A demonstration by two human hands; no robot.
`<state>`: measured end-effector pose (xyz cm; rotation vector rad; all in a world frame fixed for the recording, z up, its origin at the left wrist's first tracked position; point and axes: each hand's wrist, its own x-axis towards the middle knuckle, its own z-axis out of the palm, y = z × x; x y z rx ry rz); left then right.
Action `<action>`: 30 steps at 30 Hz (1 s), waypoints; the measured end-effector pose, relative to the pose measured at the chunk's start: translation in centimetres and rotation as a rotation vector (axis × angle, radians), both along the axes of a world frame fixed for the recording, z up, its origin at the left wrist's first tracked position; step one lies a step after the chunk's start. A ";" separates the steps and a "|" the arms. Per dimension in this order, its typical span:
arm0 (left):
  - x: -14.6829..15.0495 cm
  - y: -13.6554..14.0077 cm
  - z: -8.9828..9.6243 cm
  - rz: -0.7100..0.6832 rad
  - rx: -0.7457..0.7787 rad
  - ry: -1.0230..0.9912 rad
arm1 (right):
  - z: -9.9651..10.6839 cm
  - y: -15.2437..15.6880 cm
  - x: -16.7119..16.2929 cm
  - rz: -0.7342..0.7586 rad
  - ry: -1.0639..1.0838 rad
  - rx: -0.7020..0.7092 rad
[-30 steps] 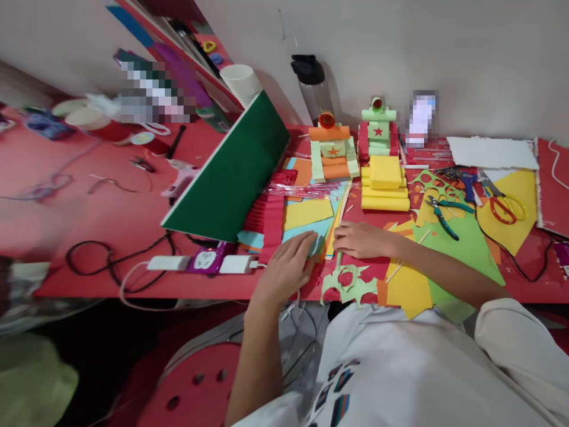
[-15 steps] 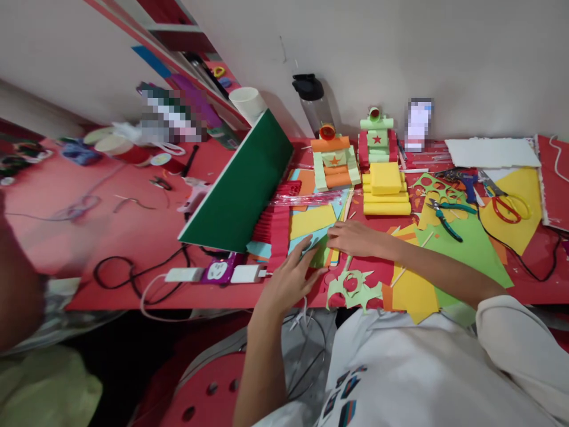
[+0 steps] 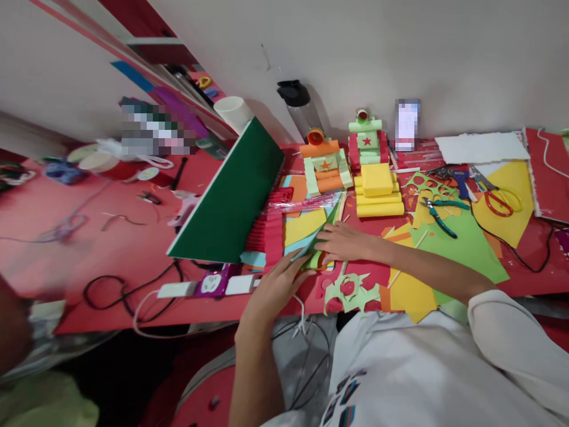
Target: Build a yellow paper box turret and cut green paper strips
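Observation:
My left hand (image 3: 276,286) pinches the near end of the paper sheets, thumb below and fingers above. My right hand (image 3: 340,242) is closed on the same sheets from the other side, its fingertips partly hidden. A green sheet (image 3: 331,214) is lifted at an angle between the hands, with a light blue sheet edge (image 3: 306,251) along it. Under them lie a yellow sheet (image 3: 304,226) and a strip of red corrugated paper (image 3: 273,237). Close to my right wrist is a pale green paper scrap with cut-out holes (image 3: 351,292).
A green board (image 3: 231,201) leans at the left. Behind stand paper models (image 3: 326,169), (image 3: 367,142), a yellow paper block (image 3: 377,181) and a bottle (image 3: 302,107). Pliers (image 3: 440,216) and scissors (image 3: 498,196) lie right. A power strip (image 3: 213,281) sits near the front edge; another person's arm shows left.
The green sheet has been raised and tilted up between my hands, and the light blue edge has lifted with it. My left hand has closed in on the sheets. The view has shifted slightly.

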<state>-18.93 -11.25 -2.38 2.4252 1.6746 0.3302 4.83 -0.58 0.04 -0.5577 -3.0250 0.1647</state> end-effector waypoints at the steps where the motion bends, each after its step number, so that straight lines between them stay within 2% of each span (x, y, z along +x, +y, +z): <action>1: -0.2 0.1 -0.1 0.000 0.000 -0.017 | 0.0 0.1 0.0 0.002 -0.003 0.001; 8: -0.8 1.3 -0.1 0.093 -0.014 -0.065 | -0.4 1.2 -0.6 -0.004 -0.003 -0.018; 14: 0.0 1.6 1.3 0.252 -0.058 -0.181 | -1.0 2.0 -1.3 -0.104 0.097 -0.169; 18: -0.2 1.6 1.6 0.227 -0.141 -0.289 | -1.1 2.0 -0.9 0.000 0.134 -0.099; 24: -0.7 3.1 1.0 0.207 -0.182 -0.096 | 1.1 0.3 0.5 0.139 0.116 0.080; 30: -1.4 3.8 0.6 0.211 -0.196 -0.057 | 5.1 -1.5 3.6 0.276 0.252 0.153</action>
